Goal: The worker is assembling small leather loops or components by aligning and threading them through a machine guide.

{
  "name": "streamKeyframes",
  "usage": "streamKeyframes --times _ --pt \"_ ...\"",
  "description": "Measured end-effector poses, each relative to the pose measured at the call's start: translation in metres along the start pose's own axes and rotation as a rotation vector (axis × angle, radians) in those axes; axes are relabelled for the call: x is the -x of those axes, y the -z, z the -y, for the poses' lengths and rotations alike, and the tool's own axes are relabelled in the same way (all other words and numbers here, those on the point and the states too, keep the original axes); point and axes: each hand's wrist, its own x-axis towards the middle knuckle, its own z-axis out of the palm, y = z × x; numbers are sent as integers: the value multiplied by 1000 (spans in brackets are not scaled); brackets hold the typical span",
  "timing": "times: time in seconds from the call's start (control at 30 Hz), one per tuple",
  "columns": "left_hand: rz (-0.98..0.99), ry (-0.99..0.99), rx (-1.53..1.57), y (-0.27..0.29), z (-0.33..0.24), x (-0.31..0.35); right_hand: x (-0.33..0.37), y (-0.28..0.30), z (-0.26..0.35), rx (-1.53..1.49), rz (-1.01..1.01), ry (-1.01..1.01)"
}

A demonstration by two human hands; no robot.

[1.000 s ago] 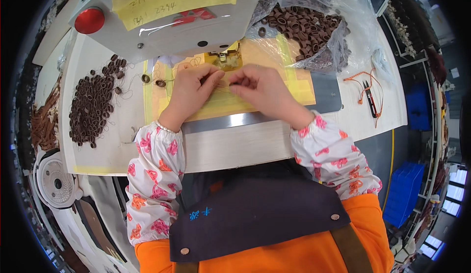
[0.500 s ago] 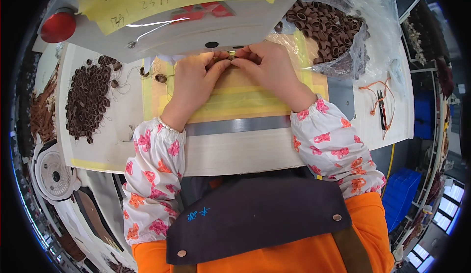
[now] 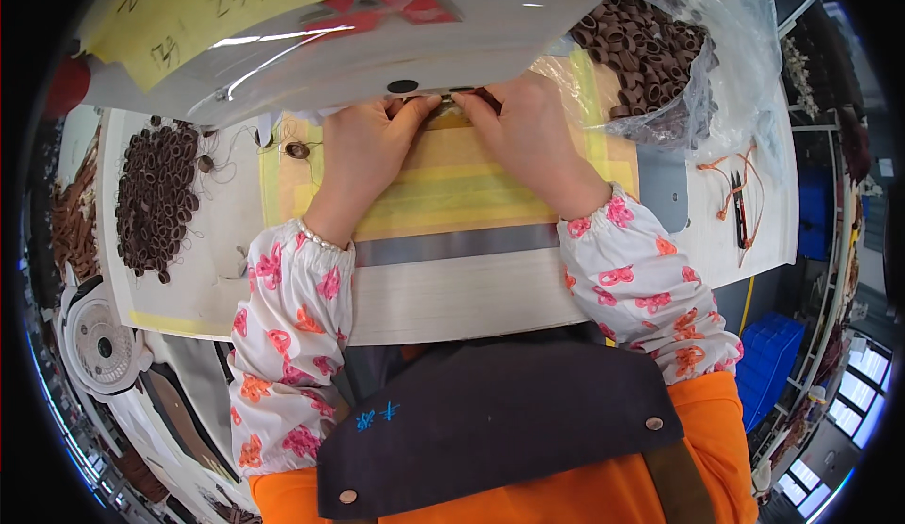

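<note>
My left hand and my right hand meet under the front edge of a white sewing machine head. Each hand is closed in a pinch, thumb against curled fingers, with the thumb tips nearly touching. Whatever small piece they hold is mostly hidden by the fingers and the machine. Left of my left hand, a small brown loop with loose thread lies on the taped work surface. Farther left is a pile of dark brown loops, thread ends trailing from them.
At the far right, a clear plastic bag holds many brown loops. Black-handled snips with an orange cord lie on the right of the white table. A white fan stands beyond the left edge; a blue crate sits lower right.
The view has shifted, so the machine head covers more of the upper left. Both hands stay pinched together at the machine, with their fingertips slightly farther under its edge.
</note>
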Motion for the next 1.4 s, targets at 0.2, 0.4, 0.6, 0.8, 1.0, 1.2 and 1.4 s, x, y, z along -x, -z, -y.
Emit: streamKeyframes --times 0.2,0.4,0.6,0.8,1.0,1.2,1.4 --pt "31 11 -18 -1 8 -2 0 -1 1 6 3 -3" --pt "-21 -149 20 -3 14 -5 1 -1 0 40 4 12" --pt "-11 -102 -15 -2 12 -5 0 -1 2 83 27 -32" --pt "32 -86 -30 0 12 -7 -4 0 3 66 41 -63" --pt "-14 -88 -31 -2 13 -6 -7 2 2 34 69 -116" --pt "-10 -10 -59 2 14 -4 -6 -2 1 54 85 -102" --pt "-19 -22 -33 -1 4 -4 -2 -2 -5 27 53 -71"
